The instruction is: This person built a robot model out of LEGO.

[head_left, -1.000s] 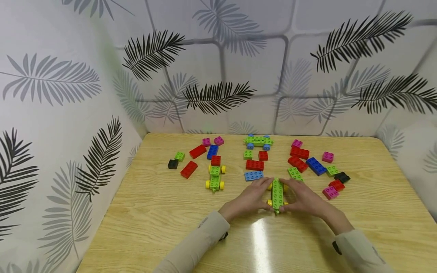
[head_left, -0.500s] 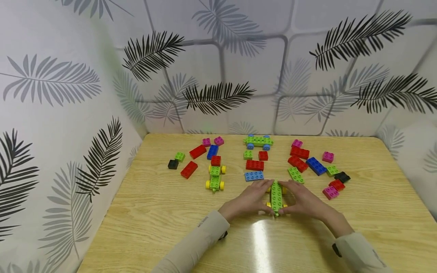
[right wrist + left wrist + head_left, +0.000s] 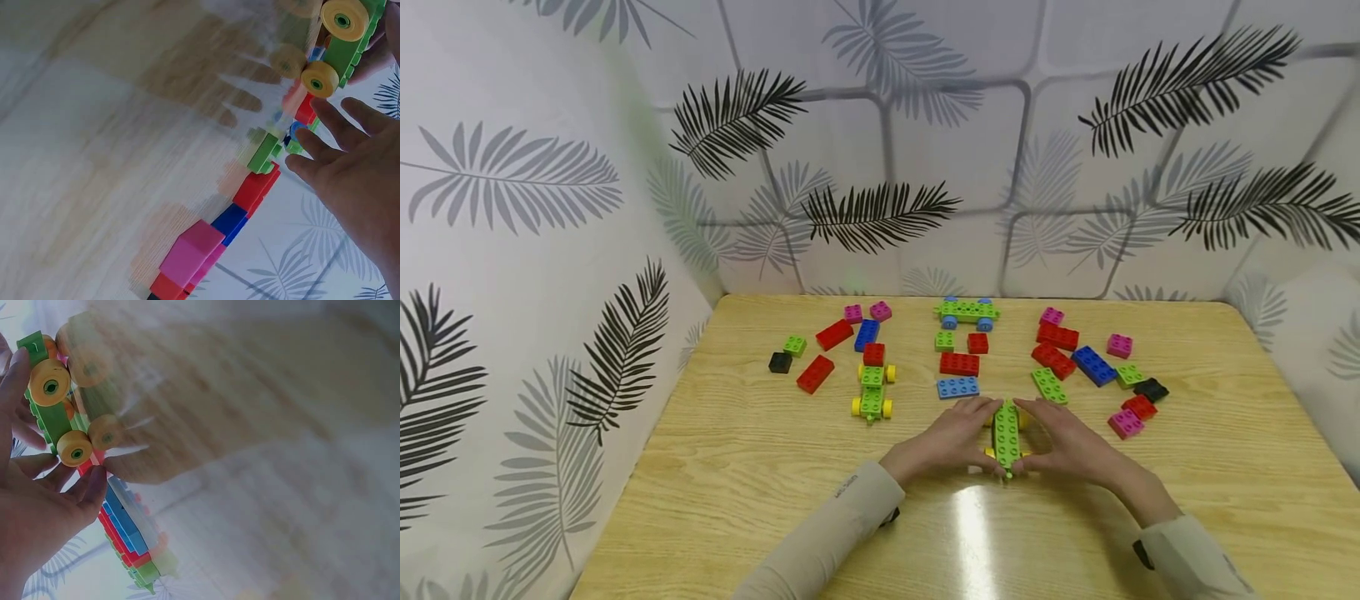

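A green toy car base (image 3: 1006, 437) with studs on top and yellow wheels stands lengthwise between the two hands. My left hand (image 3: 951, 437) holds its left side, thumb at the near end and fingertips at the far end. From the right, my right hand (image 3: 1066, 437) grips it the same way, mirrored. In the left wrist view the yellow wheels (image 3: 50, 383) face the camera, close over the wood. The right wrist view shows the base's green side (image 3: 347, 55) above spread fingers (image 3: 337, 125).
Left of the hands is another green car (image 3: 872, 400) with yellow wheels and a red brick on it. A green base with blue wheels (image 3: 967, 312) stands at the back. Beyond the hands lie a light blue brick (image 3: 958, 387), a green brick (image 3: 1049, 386) and several others.
Both hands have drawn the green car base slightly toward the near edge and a touch left. The green brick beyond the right hand shows more fully now. Other bricks stay put.
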The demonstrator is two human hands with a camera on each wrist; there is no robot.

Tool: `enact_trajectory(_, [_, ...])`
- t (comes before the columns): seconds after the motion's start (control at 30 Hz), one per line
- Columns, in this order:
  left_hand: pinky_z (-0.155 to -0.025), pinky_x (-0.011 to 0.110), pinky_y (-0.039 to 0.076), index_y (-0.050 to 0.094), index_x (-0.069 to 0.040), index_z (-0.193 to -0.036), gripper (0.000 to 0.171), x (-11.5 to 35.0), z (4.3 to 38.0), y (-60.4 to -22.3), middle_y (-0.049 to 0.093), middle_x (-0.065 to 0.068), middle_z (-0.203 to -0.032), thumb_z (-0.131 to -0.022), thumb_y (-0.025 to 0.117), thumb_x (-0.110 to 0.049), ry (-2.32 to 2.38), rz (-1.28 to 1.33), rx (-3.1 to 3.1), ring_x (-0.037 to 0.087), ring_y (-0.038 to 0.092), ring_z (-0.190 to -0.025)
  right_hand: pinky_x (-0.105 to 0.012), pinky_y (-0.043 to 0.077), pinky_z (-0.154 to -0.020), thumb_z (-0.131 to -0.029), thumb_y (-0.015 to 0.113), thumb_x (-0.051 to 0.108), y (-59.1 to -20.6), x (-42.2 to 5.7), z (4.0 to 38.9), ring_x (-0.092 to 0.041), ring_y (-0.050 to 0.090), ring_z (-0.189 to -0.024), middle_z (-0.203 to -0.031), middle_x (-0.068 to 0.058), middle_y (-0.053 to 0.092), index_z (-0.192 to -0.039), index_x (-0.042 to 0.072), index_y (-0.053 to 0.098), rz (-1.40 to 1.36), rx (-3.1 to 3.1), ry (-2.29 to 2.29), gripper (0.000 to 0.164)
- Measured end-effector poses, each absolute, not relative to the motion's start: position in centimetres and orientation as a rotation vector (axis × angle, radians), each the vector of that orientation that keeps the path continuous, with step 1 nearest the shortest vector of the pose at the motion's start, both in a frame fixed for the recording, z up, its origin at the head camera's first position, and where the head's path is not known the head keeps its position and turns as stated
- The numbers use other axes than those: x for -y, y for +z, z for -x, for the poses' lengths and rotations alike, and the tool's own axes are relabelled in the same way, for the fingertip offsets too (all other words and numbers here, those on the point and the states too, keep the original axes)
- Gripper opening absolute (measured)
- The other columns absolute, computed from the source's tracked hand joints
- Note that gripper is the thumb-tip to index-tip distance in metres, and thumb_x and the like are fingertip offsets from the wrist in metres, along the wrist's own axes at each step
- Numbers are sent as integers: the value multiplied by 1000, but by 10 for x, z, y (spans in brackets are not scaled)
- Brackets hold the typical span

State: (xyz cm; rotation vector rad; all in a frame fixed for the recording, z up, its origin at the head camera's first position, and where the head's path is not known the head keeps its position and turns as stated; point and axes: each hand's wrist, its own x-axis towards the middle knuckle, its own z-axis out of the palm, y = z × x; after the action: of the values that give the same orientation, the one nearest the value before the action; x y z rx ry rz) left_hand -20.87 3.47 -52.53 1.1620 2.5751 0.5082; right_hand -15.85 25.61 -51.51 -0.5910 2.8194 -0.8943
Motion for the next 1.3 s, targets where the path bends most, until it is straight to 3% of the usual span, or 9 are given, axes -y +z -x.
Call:
enact_trajectory(0.3, [-112,33,28,27,-15,-152,99,-33,208,-528,34,1,-151,-76,75,-55,598,-1103,-2538,17,28,-140,-66,35,-96,-91,67,36,-495,-299,150,-50,40,-124,-136,-30,46,-139,-4,44,343,-2954,-854,67])
enact_trajectory(0.47, [-112,33,28,26,-18,-152,97,-32,209,-529,33,0,-151,-76,75,-56,614,-1060,-2523,16,27,-141,-63,44,-84,-89,70,21,-494,-328,144,-47,50,-105,-119,-31,54,-129,-11,52,219,-3097,-772,54])
enact_trajectory(0.7, [-112,34,28,26,-19,-152,96,-32,209,-528,33,0,-151,-77,74,-55,606,-1033,-2517,17,27,-141,-54,47,-69,-89,70,30,-498,-345,140,-42,55,-90,-100,-28,58,-119,-12,57,10,-3095,-719,53])
enact_trajectory(0.9, [-112,35,29,26,-18,-152,95,-34,208,-527,34,1,-150,-78,73,-56,603,-1050,-2511,18,27,-140,-43,47,-59,-86,73,27,-504,-346,140,-32,55,-78,-93,-24,55,-115,-11,59,-69,-3065,-674,51])
enact_trajectory(1.07, [-112,35,28,25,-18,-152,95,-33,207,-524,33,0,-151,-79,73,-55,606,-1040,-2505,18,26,-141,-42,48,-62,-84,76,19,-509,-340,142,-30,55,-77,-94,-23,52,-113,-10,60,-44,-3036,-713,44])
enact_trajectory(1.3, [-113,36,27,25,-17,-152,96,-32,206,-524,33,1,-152,-79,74,-54,617,-1033,-2500,18,25,-142,-46,51,-69,-82,77,13,-513,-326,146,-26,58,-77,-93,-17,65,-113,-9,61,87,-3025,-782,41])
